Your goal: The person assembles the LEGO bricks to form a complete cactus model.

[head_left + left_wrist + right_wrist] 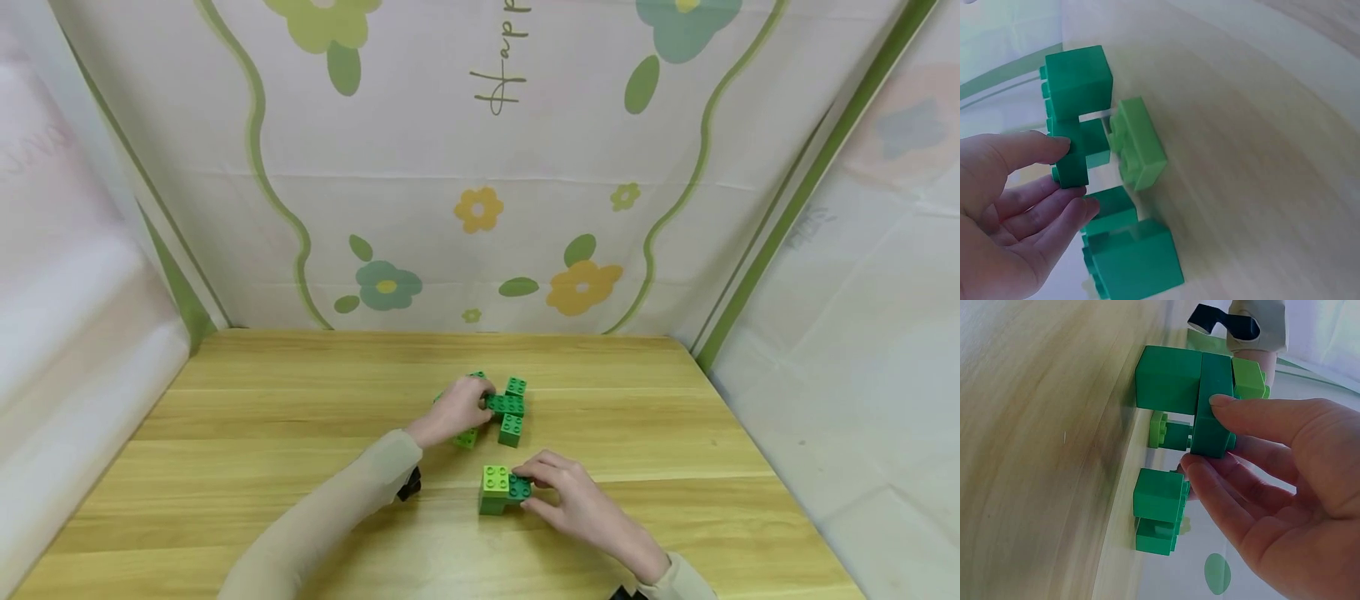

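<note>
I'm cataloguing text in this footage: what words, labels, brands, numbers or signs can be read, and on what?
"Happ": on the back curtain, running sideways up to the picture's top edge.
Left curtain: faint marks, too blurred to read.
Right curtain: faint marks, too blurred to read.
Green blocks: no readable text.

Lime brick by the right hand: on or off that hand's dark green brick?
On: the right wrist view shows the lime brick against the studded face of the dark green brick.

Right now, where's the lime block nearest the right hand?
In the head view, the lime block sits on the left end of the dark green block that the right hand pinches.
</note>
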`<move>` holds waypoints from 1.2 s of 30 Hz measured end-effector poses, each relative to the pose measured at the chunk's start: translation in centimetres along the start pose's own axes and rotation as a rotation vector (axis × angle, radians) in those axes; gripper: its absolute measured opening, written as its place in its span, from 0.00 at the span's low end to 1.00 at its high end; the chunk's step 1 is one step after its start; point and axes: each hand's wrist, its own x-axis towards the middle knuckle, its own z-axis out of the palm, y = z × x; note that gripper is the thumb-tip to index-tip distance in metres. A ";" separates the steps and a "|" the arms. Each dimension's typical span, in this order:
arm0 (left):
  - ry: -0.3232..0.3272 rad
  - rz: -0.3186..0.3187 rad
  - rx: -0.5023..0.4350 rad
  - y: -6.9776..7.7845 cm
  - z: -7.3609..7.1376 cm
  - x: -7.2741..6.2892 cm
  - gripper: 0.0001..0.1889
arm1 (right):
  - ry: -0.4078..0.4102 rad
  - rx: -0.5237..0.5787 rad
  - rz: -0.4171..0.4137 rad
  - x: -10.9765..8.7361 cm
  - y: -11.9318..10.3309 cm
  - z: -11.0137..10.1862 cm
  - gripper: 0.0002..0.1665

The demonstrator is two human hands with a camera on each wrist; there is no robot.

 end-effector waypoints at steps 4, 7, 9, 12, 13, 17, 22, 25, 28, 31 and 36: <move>0.030 0.025 -0.005 -0.2 -0.6 -0.4 0.17 | -0.001 -0.003 0.003 0.0 0.0 0.1 0.22; 0.046 0.028 -0.026 -0.3 -1.1 -0.8 0.18 | -0.002 -0.003 0.008 0.0 0.0 0.0 0.22; 0.053 0.025 -0.039 -0.3 -1.4 -1.0 0.18 | -0.002 -0.004 0.012 -0.1 0.0 0.0 0.22; 0.071 0.038 -0.047 -0.3 -1.9 -1.4 0.17 | -0.002 -0.003 0.015 0.0 0.1 0.0 0.22; 0.077 0.048 -0.047 -0.3 -2.1 -1.6 0.16 | -0.003 -0.004 0.016 0.0 0.1 0.0 0.22; 0.106 0.077 -0.047 -0.3 -2.8 -2.4 0.16 | -0.009 -0.002 0.022 0.0 0.1 0.0 0.22; 0.128 0.099 -0.025 0.0 -3.4 -3.4 0.16 | -0.011 -0.006 0.023 0.0 0.1 0.0 0.22; 0.126 0.112 -0.001 0.4 -3.7 -4.1 0.16 | -0.012 -0.004 0.025 0.0 0.1 0.0 0.22; 0.117 0.122 0.009 1.0 -4.0 -4.9 0.15 | -0.016 -0.002 0.039 0.0 0.1 0.0 0.22; 0.117 0.137 0.016 1.4 -4.3 -5.7 0.16 | -0.021 0.003 0.052 0.0 0.0 -0.1 0.22; 0.143 0.186 0.036 1.9 -4.5 -7.0 0.15 | -0.022 0.007 0.051 0.0 0.0 -0.1 0.22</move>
